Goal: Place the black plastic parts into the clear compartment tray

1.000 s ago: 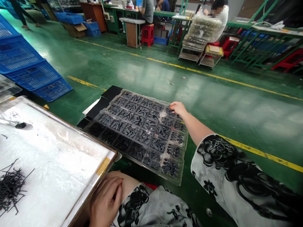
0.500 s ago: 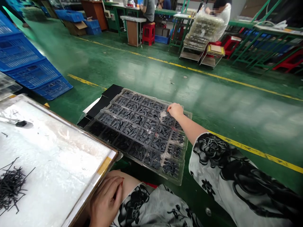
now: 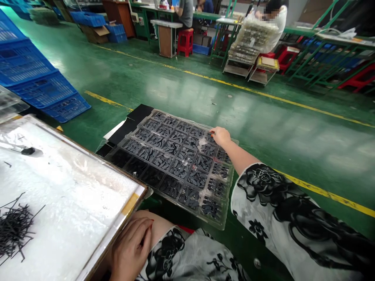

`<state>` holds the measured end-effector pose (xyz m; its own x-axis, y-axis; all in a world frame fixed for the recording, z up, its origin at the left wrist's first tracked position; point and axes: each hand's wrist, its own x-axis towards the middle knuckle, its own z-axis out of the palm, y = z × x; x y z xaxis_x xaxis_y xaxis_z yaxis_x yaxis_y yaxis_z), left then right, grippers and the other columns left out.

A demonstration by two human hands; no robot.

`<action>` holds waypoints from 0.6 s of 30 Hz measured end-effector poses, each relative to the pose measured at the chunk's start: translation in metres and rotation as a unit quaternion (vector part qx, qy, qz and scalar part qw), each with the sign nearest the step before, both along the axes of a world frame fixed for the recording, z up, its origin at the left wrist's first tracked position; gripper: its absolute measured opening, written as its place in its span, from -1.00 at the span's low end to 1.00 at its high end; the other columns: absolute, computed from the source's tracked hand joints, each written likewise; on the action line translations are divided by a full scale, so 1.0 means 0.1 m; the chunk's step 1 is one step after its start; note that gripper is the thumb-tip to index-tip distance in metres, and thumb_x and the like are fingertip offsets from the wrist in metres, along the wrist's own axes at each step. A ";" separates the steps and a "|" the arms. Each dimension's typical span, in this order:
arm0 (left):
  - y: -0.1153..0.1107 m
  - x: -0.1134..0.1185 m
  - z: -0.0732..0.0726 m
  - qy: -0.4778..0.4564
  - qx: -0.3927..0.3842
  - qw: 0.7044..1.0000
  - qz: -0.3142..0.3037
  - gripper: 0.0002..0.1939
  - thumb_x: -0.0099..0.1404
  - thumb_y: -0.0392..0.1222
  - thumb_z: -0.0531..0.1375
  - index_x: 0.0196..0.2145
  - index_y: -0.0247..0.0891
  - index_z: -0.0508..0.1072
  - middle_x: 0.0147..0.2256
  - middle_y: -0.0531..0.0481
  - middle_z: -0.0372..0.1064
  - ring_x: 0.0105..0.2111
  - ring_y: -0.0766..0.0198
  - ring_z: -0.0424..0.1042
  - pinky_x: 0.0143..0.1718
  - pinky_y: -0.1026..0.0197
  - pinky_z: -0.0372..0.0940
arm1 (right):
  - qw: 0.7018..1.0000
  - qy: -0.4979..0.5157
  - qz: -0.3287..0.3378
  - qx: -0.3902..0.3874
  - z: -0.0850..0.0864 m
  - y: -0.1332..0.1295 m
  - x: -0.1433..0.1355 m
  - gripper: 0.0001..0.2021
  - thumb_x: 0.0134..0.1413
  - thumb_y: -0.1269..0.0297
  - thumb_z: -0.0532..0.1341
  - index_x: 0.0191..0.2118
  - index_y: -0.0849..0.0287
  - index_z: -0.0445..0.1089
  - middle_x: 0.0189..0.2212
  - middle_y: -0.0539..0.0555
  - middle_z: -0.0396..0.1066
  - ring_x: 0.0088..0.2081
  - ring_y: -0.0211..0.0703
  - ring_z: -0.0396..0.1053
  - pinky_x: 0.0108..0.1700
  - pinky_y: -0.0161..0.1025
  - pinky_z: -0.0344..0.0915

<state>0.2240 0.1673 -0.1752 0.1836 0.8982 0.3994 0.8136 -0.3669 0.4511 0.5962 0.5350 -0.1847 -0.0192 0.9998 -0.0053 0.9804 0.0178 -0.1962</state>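
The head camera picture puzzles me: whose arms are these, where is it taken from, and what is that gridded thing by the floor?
The camera sits on a person's head, looking down, so both arms are that person's own. The right hand reaches to the far edge of a clear compartment tray filled with small black parts; whether it grips one is too small to tell. The left hand rests on the lap, empty, beside a white worktable holding a pile of thin black pins. Other people work at benches far behind.
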 end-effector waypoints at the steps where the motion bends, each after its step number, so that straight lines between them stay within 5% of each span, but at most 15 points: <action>1: 0.00 0.00 0.00 0.001 -0.001 1.000 0.001 -0.83 0.30 -0.36 0.12 -0.16 -0.23 0.43 -0.22 -0.02 0.44 -0.17 0.23 0.41 -0.10 0.22 0.27 | 1.000 -0.003 0.007 0.002 -0.01 0.00 0.01 -0.70 0.10 0.37 0.17 -0.08 0.03 0.53 -0.12 0.06 0.52 -0.16 -0.06 0.44 -0.17 -0.24 0.33; 13: 0.00 -0.02 -0.02 -0.002 0.001 1.000 -0.008 -0.82 0.29 -0.38 0.14 -0.15 -0.25 0.42 -0.21 -0.03 0.43 -0.15 0.24 0.39 -0.06 0.22 0.25 | 0.998 -0.007 0.058 0.000 -0.03 -0.01 0.08 -0.72 0.13 0.39 0.13 -0.16 0.02 0.57 -0.05 0.02 0.48 -0.12 -0.10 0.41 -0.12 -0.26 0.31; 18: -0.01 0.00 0.00 -0.003 0.000 1.000 -0.007 -0.82 0.29 -0.38 0.14 -0.15 -0.25 0.42 -0.21 -0.02 0.43 -0.16 0.25 0.38 -0.06 0.23 0.23 | 0.999 -0.001 0.033 0.009 -0.05 0.00 0.02 -0.74 0.12 0.36 0.14 -0.17 0.06 0.55 -0.16 0.05 0.52 -0.18 -0.10 0.42 -0.20 -0.27 0.30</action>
